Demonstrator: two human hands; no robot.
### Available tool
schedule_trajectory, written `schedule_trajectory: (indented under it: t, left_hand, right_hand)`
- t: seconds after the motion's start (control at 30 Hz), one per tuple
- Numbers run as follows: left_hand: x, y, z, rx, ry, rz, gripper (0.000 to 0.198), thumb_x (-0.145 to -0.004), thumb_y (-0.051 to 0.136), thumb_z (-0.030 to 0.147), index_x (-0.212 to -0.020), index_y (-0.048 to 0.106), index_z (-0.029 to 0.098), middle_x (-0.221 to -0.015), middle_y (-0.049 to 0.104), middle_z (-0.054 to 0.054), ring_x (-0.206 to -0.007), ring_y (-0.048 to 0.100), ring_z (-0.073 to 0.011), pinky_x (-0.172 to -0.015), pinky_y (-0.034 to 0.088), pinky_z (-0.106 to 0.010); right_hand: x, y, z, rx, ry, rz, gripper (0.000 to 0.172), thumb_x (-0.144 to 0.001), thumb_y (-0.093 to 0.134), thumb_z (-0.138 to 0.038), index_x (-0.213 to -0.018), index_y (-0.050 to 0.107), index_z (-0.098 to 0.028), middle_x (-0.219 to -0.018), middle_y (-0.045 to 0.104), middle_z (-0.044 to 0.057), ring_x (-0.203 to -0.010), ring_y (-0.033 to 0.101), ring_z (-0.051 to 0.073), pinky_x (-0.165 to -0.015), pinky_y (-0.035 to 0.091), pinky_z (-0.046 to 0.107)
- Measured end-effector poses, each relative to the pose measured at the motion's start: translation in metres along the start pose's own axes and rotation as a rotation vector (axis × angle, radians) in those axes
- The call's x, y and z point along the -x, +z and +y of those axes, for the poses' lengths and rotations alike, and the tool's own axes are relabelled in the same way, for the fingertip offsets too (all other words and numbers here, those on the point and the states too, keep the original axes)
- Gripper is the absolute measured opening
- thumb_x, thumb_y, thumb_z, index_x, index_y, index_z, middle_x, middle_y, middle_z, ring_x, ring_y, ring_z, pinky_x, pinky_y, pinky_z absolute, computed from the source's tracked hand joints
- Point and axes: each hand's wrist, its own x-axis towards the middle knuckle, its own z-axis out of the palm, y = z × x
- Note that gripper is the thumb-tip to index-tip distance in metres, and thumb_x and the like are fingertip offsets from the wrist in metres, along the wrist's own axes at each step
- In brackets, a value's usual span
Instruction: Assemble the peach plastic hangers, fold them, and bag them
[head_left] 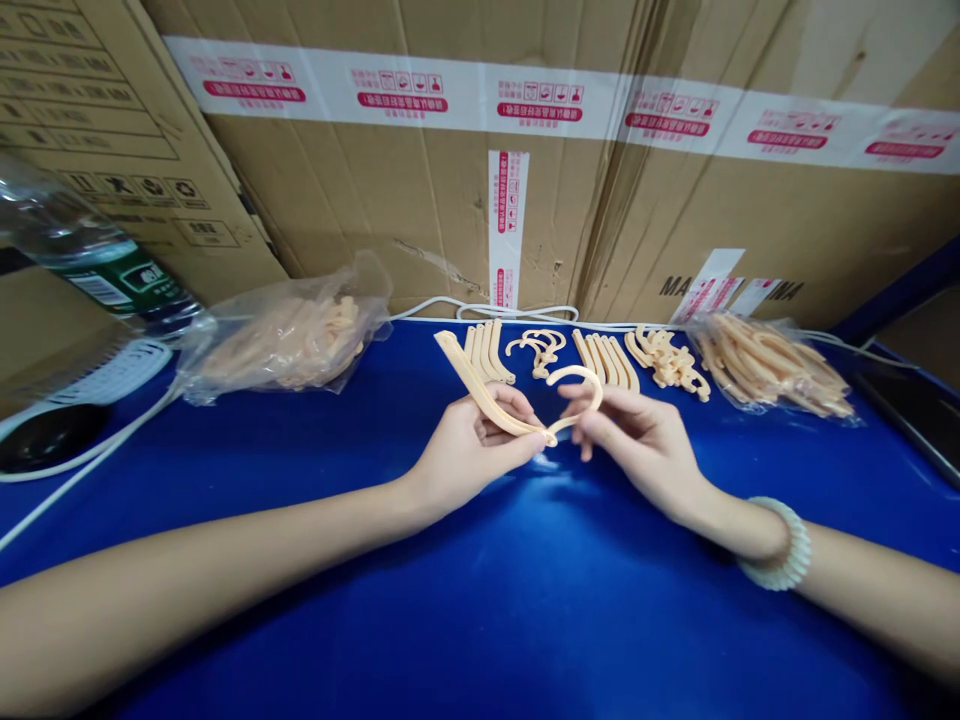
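My left hand (471, 446) is closed around a long, curved peach plastic arm piece (472, 382) that slants up to the left. My right hand (637, 440) pinches a peach plastic hook (581, 385), whose lower end meets the arm piece between my thumbs. Both hands hover just above the blue table (480, 600). Behind them lie small piles of the same peach parts: curved arms (486, 350), hooks (541, 348), more arms (606, 360) and a heap of small pieces (667, 362).
A clear bag of peach parts (289, 335) lies at the back left, another bag (772, 372) at the back right. Cardboard boxes (480, 150) wall off the back. A plastic bottle (90, 255), a white cable (517, 312) and a black-and-white device (56, 420) sit at the left.
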Motion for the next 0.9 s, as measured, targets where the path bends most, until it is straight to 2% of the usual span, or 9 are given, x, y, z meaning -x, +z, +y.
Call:
schedule_trajectory:
  t: [0.07, 0.13, 0.23, 0.33, 0.47, 0.57, 0.73, 0.8, 0.9]
  left_hand:
    - [-0.002, -0.001, -0.001, 0.031, 0.004, 0.045, 0.024, -0.069, 0.082, 0.018, -0.083, 0.063, 0.015, -0.078, 0.069, 0.001, -0.074, 0.069, -0.0119, -0.073, 0.057, -0.024]
    - [-0.003, -0.003, -0.004, 0.078, 0.001, 0.069, 0.024, -0.069, 0.084, 0.019, -0.086, 0.067, 0.015, -0.08, 0.071, 0.0, -0.076, 0.069, -0.0123, -0.074, 0.056, -0.024]
    - [-0.005, -0.005, -0.008, 0.11, -0.009, 0.072, 0.025, -0.069, 0.085, 0.019, -0.089, 0.072, 0.015, -0.082, 0.073, -0.001, -0.078, 0.069, -0.0125, -0.075, 0.054, -0.024]
    - [-0.005, -0.006, -0.01, 0.108, -0.021, 0.053, 0.023, -0.071, 0.084, 0.021, -0.09, 0.074, 0.015, -0.08, 0.075, -0.001, -0.077, 0.069, -0.0123, -0.075, 0.053, -0.023]
    - [-0.005, -0.005, -0.008, 0.136, -0.015, 0.027, 0.02, -0.072, 0.084, 0.021, -0.089, 0.074, 0.015, -0.079, 0.075, -0.001, -0.077, 0.07, -0.0125, -0.077, 0.053, -0.024]
    - [-0.005, -0.004, -0.007, 0.159, -0.029, 0.012, 0.02, -0.071, 0.084, 0.019, -0.087, 0.074, 0.016, -0.081, 0.076, -0.001, -0.078, 0.071, -0.0123, -0.079, 0.053, -0.024]
    - [-0.006, -0.006, -0.008, 0.159, -0.039, -0.002, 0.022, -0.07, 0.085, 0.021, -0.087, 0.073, 0.016, -0.081, 0.076, -0.001, -0.077, 0.071, -0.0122, -0.079, 0.053, -0.025]
    - [-0.006, -0.006, -0.009, 0.144, -0.033, 0.001, 0.022, -0.07, 0.085, 0.021, -0.087, 0.072, 0.016, -0.082, 0.076, -0.001, -0.077, 0.07, -0.0122, -0.079, 0.053, -0.026]
    - [-0.006, -0.007, -0.01, 0.119, -0.022, -0.001, 0.023, -0.07, 0.085, 0.022, -0.087, 0.072, 0.016, -0.081, 0.075, -0.001, -0.077, 0.069, -0.0129, -0.078, 0.053, -0.027]
  right_hand:
    - [-0.009, -0.012, 0.007, 0.315, -0.242, 0.091, 0.026, -0.097, 0.058, -0.033, -0.115, 0.071, -0.02, -0.089, 0.073, 0.006, -0.073, 0.065, 0.018, -0.071, 0.056, 0.036]
    - [-0.018, -0.024, 0.017, 0.622, -0.45, 0.089, 0.023, -0.096, 0.06, -0.028, -0.113, 0.072, -0.019, -0.098, 0.074, 0.01, -0.09, 0.064, 0.025, -0.085, 0.053, 0.045]
    - [-0.026, -0.035, 0.032, 0.895, -0.481, 0.007, 0.025, -0.096, 0.058, -0.026, -0.115, 0.072, -0.016, -0.111, 0.072, 0.015, -0.105, 0.06, 0.031, -0.092, 0.05, 0.051]
    - [-0.027, -0.036, 0.039, 0.976, -0.446, -0.053, 0.022, -0.097, 0.058, -0.026, -0.109, 0.073, -0.016, -0.114, 0.07, 0.016, -0.108, 0.059, 0.031, -0.092, 0.05, 0.051]
    - [-0.026, -0.032, 0.04, 0.932, -0.5, -0.06, 0.016, -0.096, 0.059, -0.023, -0.099, 0.073, -0.017, -0.108, 0.069, 0.015, -0.103, 0.061, 0.03, -0.087, 0.052, 0.049]
    - [-0.024, -0.029, 0.036, 0.838, -0.527, -0.043, 0.014, -0.096, 0.058, -0.021, -0.098, 0.072, -0.017, -0.102, 0.067, 0.014, -0.097, 0.063, 0.027, -0.082, 0.054, 0.045]
    - [-0.014, -0.023, 0.021, 0.586, -0.537, 0.158, 0.013, -0.097, 0.058, -0.018, -0.1, 0.07, -0.022, -0.101, 0.07, 0.008, -0.096, 0.068, 0.022, -0.085, 0.057, 0.04]
    - [-0.007, -0.018, 0.013, 0.461, -0.497, 0.222, 0.016, -0.097, 0.058, -0.017, -0.103, 0.071, -0.024, -0.098, 0.073, 0.006, -0.091, 0.071, 0.021, -0.087, 0.058, 0.04]
    - [0.005, -0.008, 0.001, 0.169, -0.303, 0.254, 0.018, -0.098, 0.058, -0.022, -0.109, 0.072, -0.025, -0.097, 0.076, 0.004, -0.083, 0.075, 0.019, -0.083, 0.062, 0.037]
